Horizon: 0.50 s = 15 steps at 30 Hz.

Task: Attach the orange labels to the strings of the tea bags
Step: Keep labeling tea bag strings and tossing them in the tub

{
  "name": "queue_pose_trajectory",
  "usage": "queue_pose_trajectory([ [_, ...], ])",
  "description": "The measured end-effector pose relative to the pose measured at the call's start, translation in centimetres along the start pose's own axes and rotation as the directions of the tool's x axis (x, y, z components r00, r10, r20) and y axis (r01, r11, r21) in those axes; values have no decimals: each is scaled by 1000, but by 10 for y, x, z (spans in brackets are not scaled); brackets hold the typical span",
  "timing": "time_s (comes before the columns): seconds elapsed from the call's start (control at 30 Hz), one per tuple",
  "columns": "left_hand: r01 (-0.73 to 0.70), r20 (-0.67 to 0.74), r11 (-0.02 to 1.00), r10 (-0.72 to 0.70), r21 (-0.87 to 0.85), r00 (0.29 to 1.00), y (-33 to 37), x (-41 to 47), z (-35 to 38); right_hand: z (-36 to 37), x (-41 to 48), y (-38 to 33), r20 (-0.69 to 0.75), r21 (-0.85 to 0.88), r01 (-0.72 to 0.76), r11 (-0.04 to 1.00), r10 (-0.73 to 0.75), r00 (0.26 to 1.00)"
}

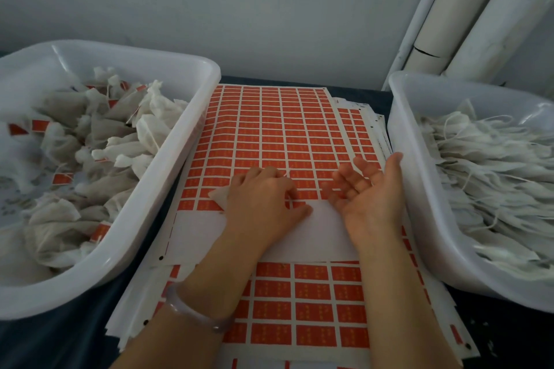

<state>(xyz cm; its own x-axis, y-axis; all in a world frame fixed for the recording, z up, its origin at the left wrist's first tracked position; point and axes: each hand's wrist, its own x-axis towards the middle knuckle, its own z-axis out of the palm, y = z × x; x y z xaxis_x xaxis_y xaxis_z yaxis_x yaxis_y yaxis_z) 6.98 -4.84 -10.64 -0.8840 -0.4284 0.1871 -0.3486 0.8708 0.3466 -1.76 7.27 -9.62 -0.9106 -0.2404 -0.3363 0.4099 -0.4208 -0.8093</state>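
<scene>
A sheet of orange labels (pixel 269 129) lies on a stack of sheets between two white tubs. Its near rows are a bare white strip (pixel 198 234). My left hand (pixel 260 198) rests palm down on a white tea bag (pixel 218 196), whose corner sticks out to the left of the hand; a thin white bit, perhaps its string, shows at my fingertips. My right hand (pixel 371 192) hovers beside it over the sheet, palm turned left, fingers spread and holding nothing. A further label sheet (pixel 311 308) lies nearer to me under my forearms.
The left tub (pixel 192 117) holds several tea bags with orange labels on them. The right tub (pixel 401 159) holds several flat tea bags with loose strings. White pipes (pixel 467 24) run up the wall at the back right.
</scene>
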Motion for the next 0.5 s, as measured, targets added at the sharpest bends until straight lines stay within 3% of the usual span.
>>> queue_pose_trajectory([
  [0.23, -128, -49, 992, 127, -23, 991, 2, 0, 4, 1, 1, 5, 10, -45, 37, 998, -36, 999],
  [0.33, -111, -53, 993, 110, -33, 993, 3, 0, 5, 2, 0, 8, -1, -80, 50, 996, -51, 999],
  [0.43, 75, -54, 939, -98, -334, 994, -1, 0, -5, 1, 1, 9, 5, -116, 51, 992, -51, 999],
  [0.5, 169, -12, 784, -219, -598, 976, -5, 1, -14, 1, 1, 10, 20, -135, 46, 990, -44, 999],
])
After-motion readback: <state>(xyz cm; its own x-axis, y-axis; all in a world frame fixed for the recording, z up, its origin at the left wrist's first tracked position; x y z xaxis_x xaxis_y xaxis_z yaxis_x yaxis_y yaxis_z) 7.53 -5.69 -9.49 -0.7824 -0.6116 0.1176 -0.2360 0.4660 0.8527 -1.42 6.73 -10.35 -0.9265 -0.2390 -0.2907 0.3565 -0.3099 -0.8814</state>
